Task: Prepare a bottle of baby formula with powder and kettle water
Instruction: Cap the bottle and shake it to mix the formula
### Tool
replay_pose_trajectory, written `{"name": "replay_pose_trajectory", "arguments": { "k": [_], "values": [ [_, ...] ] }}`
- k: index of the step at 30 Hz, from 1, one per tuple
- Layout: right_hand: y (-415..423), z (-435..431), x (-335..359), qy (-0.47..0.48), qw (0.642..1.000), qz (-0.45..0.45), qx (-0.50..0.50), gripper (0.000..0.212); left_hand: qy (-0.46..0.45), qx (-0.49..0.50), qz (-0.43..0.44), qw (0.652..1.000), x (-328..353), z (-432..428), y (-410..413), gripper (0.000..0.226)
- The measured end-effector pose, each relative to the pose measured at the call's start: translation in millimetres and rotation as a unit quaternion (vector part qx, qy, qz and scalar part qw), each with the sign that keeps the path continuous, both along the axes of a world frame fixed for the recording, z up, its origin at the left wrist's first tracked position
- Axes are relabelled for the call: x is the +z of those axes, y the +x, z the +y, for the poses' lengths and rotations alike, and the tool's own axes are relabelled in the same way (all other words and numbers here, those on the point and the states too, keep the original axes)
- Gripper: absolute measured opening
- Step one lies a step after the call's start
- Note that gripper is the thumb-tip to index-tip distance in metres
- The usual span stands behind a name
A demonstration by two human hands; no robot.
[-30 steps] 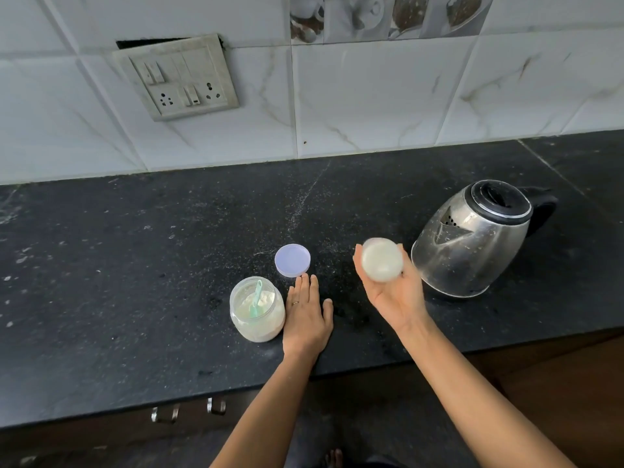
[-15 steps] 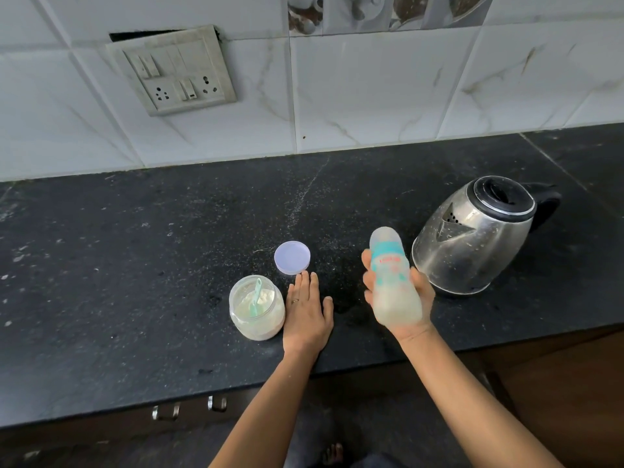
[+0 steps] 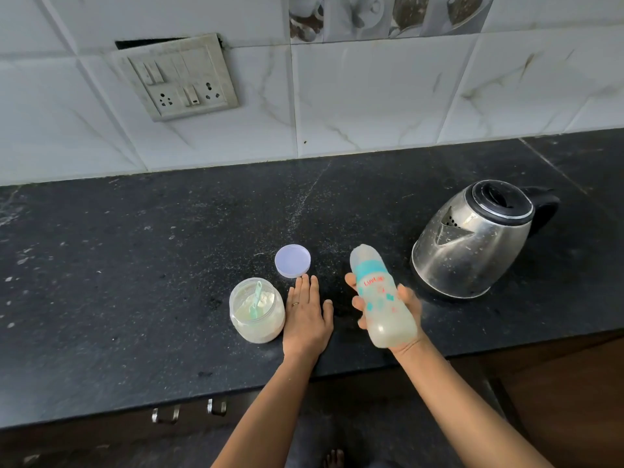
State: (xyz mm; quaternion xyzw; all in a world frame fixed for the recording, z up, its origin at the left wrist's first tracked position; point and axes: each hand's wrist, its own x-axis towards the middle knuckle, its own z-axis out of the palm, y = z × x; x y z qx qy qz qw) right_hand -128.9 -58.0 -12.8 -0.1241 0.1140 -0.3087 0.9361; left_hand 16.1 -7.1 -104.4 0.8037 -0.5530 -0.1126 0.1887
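My right hand grips a capped baby bottle with a teal ring and milky liquid inside, held above the counter and tilted with its top pointing away from me. My left hand rests flat on the black counter, fingers straight. Just left of it stands an open clear jar of formula powder with a green scoop inside. The jar's pale purple lid lies on the counter beyond my left fingertips. A steel electric kettle with a black lid stands to the right of the bottle.
A white tiled wall with a switch and socket plate rises behind the counter. The counter's front edge runs under my forearms, with drawer handles below. A bare foot shows on the floor.
A second ago the bottle pointed bottom-up toward me in my right palm; it has been turned so its side and capped top show. My left hand stayed flat on the counter.
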Motion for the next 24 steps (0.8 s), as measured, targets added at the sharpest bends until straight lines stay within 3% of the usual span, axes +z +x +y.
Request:
{"name": "replay_pose_trajectory", "arguments": {
  "k": [3, 5, 8, 11, 13, 15, 18, 20, 22, 24],
  "values": [
    [1.6, -5.8, 3.9, -0.05, 0.996, 0.049, -0.053, 0.055, 0.004, -0.002, -0.01, 1.0, 0.1, -0.1, -0.4, 0.061],
    [-1.0, -10.1, 5.2, -0.04, 0.995, 0.069, -0.065, 0.065, 0.005, -0.001, -0.011, 1.0, -0.3, 0.6, -0.4, 0.061],
    [-4.5, -13.4, 11.8, -0.046, 0.998, 0.048, 0.005, 0.089, -0.002, 0.002, -0.009, 1.0, -0.6, 0.0, -0.3, 0.061],
    [-7.2, -21.0, 12.0, -0.034, 0.999, -0.004, 0.008, 0.09, -0.003, 0.0, -0.007, 1.0, -0.9, 0.3, -0.5, 0.061],
    [-9.4, -23.9, 11.8, -0.031, 0.993, -0.084, 0.08, 0.081, -0.001, -0.001, -0.006, 1.0, -0.7, 1.2, -0.6, 0.061],
    [-13.3, -28.7, 18.4, -0.049, 0.991, -0.042, 0.117, 0.08, -0.002, 0.0, -0.006, 1.0, -0.4, 0.3, -0.2, 0.061],
    [-12.7, -40.0, 10.5, -0.041, 0.999, 0.013, -0.011, 0.101, -0.001, 0.0, -0.009, 1.0, -0.4, -0.6, -0.7, 0.061],
    [-16.7, -40.2, 2.7, -0.059, 0.998, -0.03, 0.0, 0.096, -0.003, 0.002, -0.008, 1.0, -0.1, 0.0, -1.2, 0.061],
    [-17.6, -39.0, 5.1, -0.075, 0.997, 0.002, 0.016, 0.087, -0.004, 0.001, -0.009, 1.0, -0.4, 0.3, -0.6, 0.061],
    [-9.0, -36.0, 2.3, -0.09, 0.995, 0.031, -0.017, 0.094, -0.004, 0.0, -0.012, 1.0, -1.1, 0.6, -0.1, 0.061]
  ]
}}
